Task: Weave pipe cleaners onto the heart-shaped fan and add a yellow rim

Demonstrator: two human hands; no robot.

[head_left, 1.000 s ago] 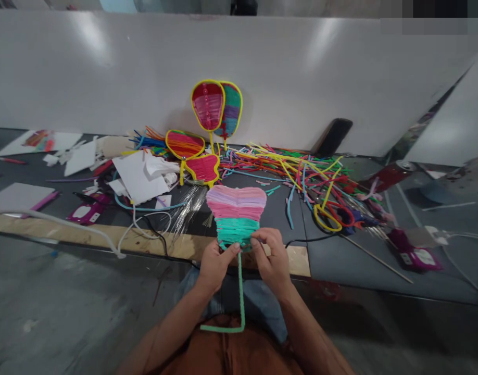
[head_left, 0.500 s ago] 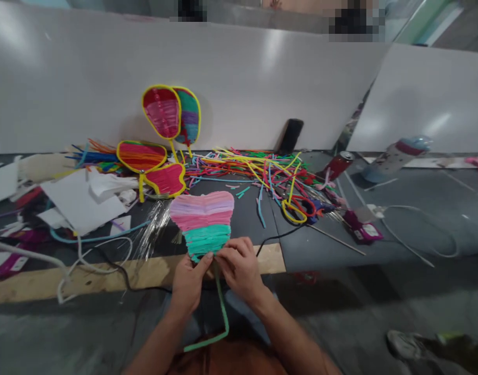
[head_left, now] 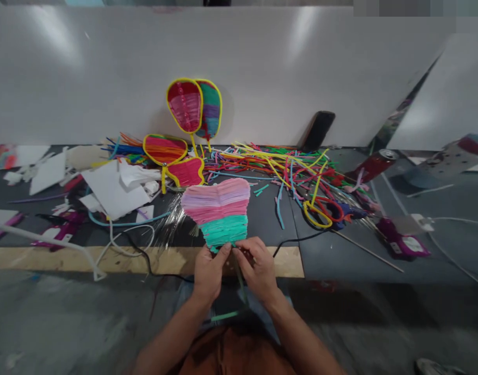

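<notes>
A petal-shaped panel of pipe cleaners [head_left: 219, 208], banded pink, lilac, rose and teal, is held upright at the table's front edge. My left hand [head_left: 211, 271] grips its narrow bottom corner, thumb over the teal rows. At the same lower edge, my right hand [head_left: 258, 265] pinches a green pipe cleaner [head_left: 240, 278]. That strand hangs below the panel and bends sideways toward my lap. The fingertips of both hands nearly meet, and the exact pinch point is partly hidden.
Behind the panel lie loose pipe cleaners [head_left: 262, 161] in a heap. Scissors [head_left: 332, 211], a red can [head_left: 375, 164] and a leaning phone [head_left: 318, 130] are to the right. Yellow-edged wing shapes [head_left: 186, 107] stand against the white partition [head_left: 258, 62]. Papers [head_left: 114, 190] and cables [head_left: 147, 255] lie left.
The camera view has shifted, moving the table items rightward in the picture. Both hands still hold the panel's lower end. The green strand's loose end sits higher and more to the right.
</notes>
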